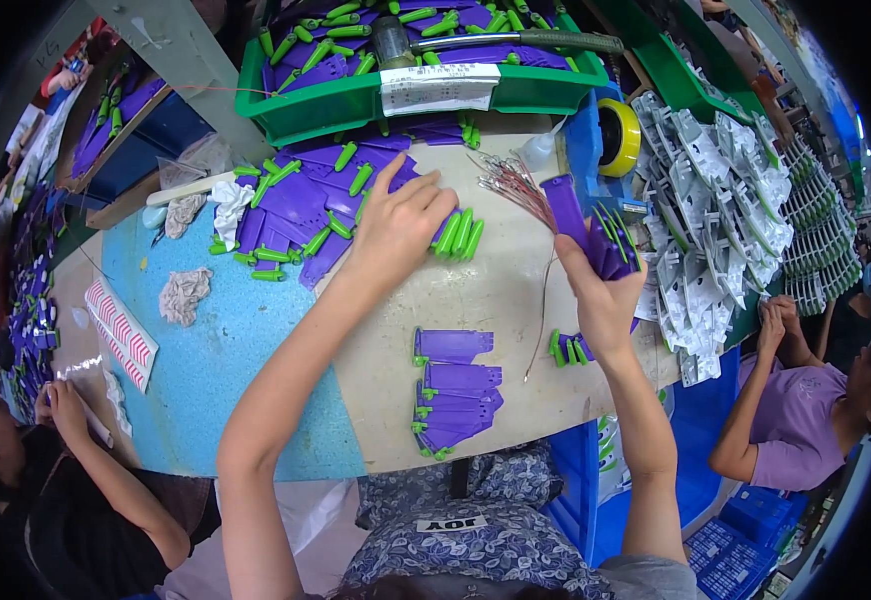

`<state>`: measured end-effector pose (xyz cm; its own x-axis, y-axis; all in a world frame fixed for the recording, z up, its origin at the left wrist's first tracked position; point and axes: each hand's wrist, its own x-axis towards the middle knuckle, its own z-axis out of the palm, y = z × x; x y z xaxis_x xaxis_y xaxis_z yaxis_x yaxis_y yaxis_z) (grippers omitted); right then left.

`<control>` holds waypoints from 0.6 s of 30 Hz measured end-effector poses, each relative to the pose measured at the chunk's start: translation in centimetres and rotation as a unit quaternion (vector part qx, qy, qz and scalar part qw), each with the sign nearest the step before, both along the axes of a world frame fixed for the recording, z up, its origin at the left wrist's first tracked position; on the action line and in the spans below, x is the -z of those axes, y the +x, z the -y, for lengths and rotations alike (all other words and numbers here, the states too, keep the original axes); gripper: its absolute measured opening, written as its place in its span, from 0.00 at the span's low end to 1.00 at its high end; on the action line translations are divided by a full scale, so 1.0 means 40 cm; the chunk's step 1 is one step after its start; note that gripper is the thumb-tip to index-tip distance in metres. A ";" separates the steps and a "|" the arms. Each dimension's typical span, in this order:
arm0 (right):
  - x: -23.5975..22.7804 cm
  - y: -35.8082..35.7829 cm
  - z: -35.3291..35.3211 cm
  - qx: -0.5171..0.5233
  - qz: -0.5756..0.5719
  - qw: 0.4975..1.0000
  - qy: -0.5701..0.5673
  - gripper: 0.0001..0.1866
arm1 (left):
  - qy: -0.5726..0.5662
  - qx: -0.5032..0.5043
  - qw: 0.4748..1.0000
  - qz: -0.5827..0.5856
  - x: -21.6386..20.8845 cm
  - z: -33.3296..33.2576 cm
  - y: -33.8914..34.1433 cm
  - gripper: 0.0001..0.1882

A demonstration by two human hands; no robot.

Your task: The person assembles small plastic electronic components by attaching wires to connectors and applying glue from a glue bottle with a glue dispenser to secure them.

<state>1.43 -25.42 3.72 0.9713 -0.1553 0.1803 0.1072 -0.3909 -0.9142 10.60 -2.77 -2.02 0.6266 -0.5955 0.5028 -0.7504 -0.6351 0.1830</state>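
My right hand (606,295) is closed round a fanned bundle of flat purple plastic pieces with green ends (611,245). It is raised over the right part of the table. My left hand (406,215) lies over the edge of a heap of similar purple pieces (301,210), index finger stretched out and the other fingers slightly bent. Its thumb is hidden. Just beside its fingertips is a row of green ends (461,235), their purple parts mostly hidden under the hand. Nearer me, several purple pieces (456,395) lie overlapped in a column, green ends to the left.
A green bin (306,125) of such pieces stands at the back with a hammer (516,40) across it. Thin wires (516,185), a yellow tape roll (619,138) and stacked silver-grey parts (706,220) are to the right. Crumpled cloth (186,295) lies left. Co-workers sit at both sides.
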 end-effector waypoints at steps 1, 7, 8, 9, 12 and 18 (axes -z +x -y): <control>0.004 -0.009 -0.003 -0.014 0.007 0.998 0.056 0.04 | -0.071 0.005 0.997 -0.003 -0.007 0.007 -0.005 0.19; 0.012 0.003 -0.121 -0.232 -0.056 0.971 0.023 0.19 | -0.739 -0.047 0.474 -0.477 -0.084 0.056 -0.236 0.24; 0.009 0.007 -0.136 -0.256 -0.090 0.962 0.003 0.21 | -0.753 -0.018 0.444 -0.485 -0.076 0.047 -0.259 0.25; 0.007 0.012 -0.141 -0.263 -0.091 0.961 0.005 0.21 | -0.747 -0.026 0.452 -0.488 -0.072 0.034 -0.269 0.23; 0.001 0.026 -0.143 -0.310 -0.151 0.934 0.092 0.22 | -0.742 -0.076 0.408 -0.527 -0.076 0.015 -0.291 0.16; 0.004 0.023 -0.139 -0.288 -0.079 0.954 -0.009 0.14 | -0.770 0.054 0.292 -0.564 -0.031 0.002 -0.283 0.17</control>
